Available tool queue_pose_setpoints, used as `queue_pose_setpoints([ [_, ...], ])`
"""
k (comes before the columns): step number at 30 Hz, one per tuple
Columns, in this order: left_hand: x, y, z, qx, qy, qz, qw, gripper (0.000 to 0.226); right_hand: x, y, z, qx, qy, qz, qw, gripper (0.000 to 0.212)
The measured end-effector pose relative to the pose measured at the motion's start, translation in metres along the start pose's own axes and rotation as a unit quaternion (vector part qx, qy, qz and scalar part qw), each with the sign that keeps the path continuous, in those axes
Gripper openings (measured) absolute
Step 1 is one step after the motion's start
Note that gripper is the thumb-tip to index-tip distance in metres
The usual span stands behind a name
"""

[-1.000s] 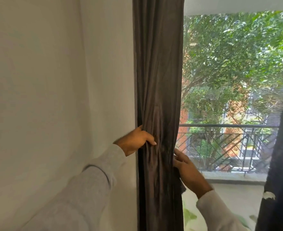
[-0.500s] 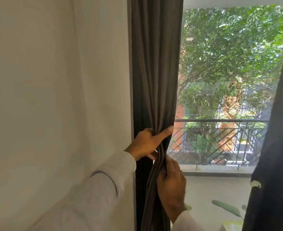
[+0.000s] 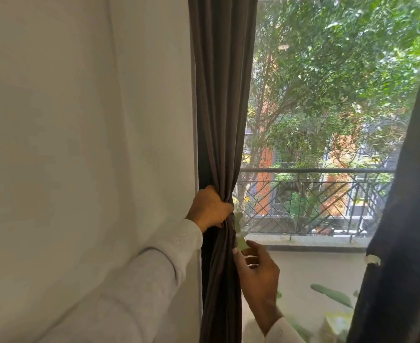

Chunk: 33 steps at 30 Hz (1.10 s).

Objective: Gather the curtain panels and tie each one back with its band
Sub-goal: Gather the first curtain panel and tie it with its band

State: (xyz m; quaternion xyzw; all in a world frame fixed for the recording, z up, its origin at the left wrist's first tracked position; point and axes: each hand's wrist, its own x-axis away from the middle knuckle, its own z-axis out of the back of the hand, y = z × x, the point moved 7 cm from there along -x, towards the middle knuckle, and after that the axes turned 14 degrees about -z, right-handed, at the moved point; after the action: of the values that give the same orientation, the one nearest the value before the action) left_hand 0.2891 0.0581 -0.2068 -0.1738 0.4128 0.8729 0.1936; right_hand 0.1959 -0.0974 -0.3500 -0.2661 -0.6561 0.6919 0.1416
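Observation:
A dark brown curtain panel [image 3: 222, 95] hangs beside the window, bunched into a narrow column against the wall edge. My left hand [image 3: 210, 209] is closed around the gathered fabric at about waist height. Just below it my right hand [image 3: 258, 271] pinches a pale green band [image 3: 239, 233] that lies against the right side of the bunch. How far the band goes around the fabric is hidden. A second dark curtain panel [image 3: 407, 219] hangs at the right edge, with a small white piece [image 3: 372, 259] on its inner edge.
A pale wall [image 3: 80, 144] fills the left half. Behind the window are a balcony railing [image 3: 315, 201], trees and an orange building. Green plant leaves [image 3: 332, 297] show low at the right.
My left hand has gone from pinching with one finger out to a full grip on the bunch. My right hand has let go of the fabric, moved right, and now holds the green band.

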Motion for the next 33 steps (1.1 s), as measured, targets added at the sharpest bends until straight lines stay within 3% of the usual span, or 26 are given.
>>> queue_pose_setpoints([
  [5,0.004,0.004,-0.001,-0.013,0.015,-0.001,1.000,0.045,0.009,0.001,-0.006,0.018,-0.015,0.029,0.999,0.012],
  [9,0.009,0.008,-0.006,-0.010,0.038,0.002,0.999,0.045,0.023,-0.019,-0.006,-0.008,-0.010,0.027,1.000,0.039],
  [12,0.009,0.011,-0.012,0.011,0.040,-0.008,0.999,0.042,0.022,-0.025,-0.007,0.049,0.006,0.012,0.999,0.074],
  [13,0.010,0.011,-0.014,0.016,0.036,-0.010,0.999,0.043,0.018,-0.024,-0.009,0.087,0.017,0.021,0.996,0.071],
  [16,0.013,0.018,-0.020,0.067,-0.034,-0.032,0.997,0.056,0.000,-0.024,-0.012,0.189,0.046,0.072,0.978,0.027],
  [20,0.026,0.016,-0.011,0.117,-0.212,-0.069,0.968,0.068,-0.042,-0.012,-0.005,0.127,-0.025,0.031,0.991,0.007],
  [23,0.024,-0.027,0.001,0.106,-0.198,-0.067,0.972,0.038,-0.066,-0.002,-0.003,0.083,-0.105,-0.045,0.990,0.018],
  [28,0.036,-0.078,-0.037,0.109,-0.218,-0.011,0.970,0.048,-0.075,0.004,-0.016,0.076,-0.152,-0.067,0.983,0.025],
  [31,0.041,-0.074,-0.053,0.137,-0.222,-0.013,0.965,0.029,-0.070,-0.003,-0.019,0.088,-0.158,-0.047,0.982,0.027],
  [33,0.041,-0.075,-0.057,0.140,-0.200,-0.006,0.970,0.024,-0.066,-0.011,-0.013,0.130,-0.109,-0.012,0.985,0.026],
])
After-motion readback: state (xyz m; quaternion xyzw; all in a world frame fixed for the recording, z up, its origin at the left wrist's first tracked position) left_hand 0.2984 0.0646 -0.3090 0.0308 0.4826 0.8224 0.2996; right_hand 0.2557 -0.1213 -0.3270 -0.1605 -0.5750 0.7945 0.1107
